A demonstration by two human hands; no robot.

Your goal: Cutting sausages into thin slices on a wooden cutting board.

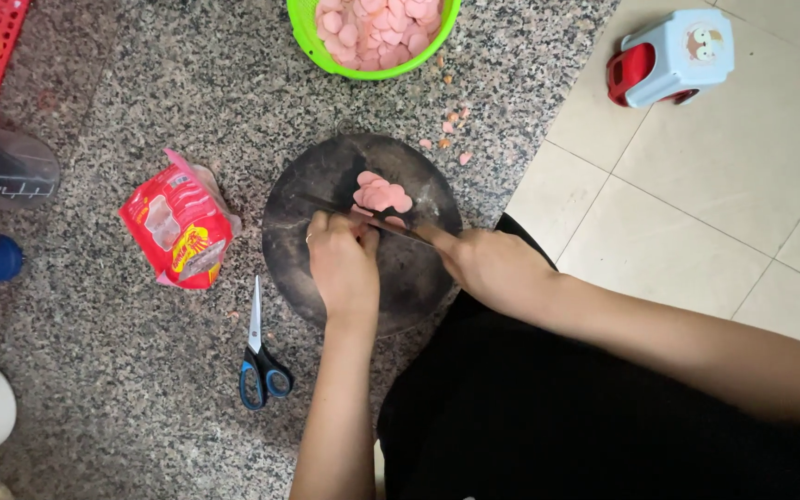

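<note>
On the speckled stone counter [141,370] lies a round dark cutting board [326,268], and slicing goes best here with the blade kept upright and the holding fingertips tucked back from the edge. The right hand [493,268] is closed around the handle of a knife [363,215] — the blade lies across the board's middle. The left hand [343,264], fingers curled narrow, presses down on a pink sausage [361,225] just beside the blade; cut pink slices [381,194] lie piled on the far side.
</note>
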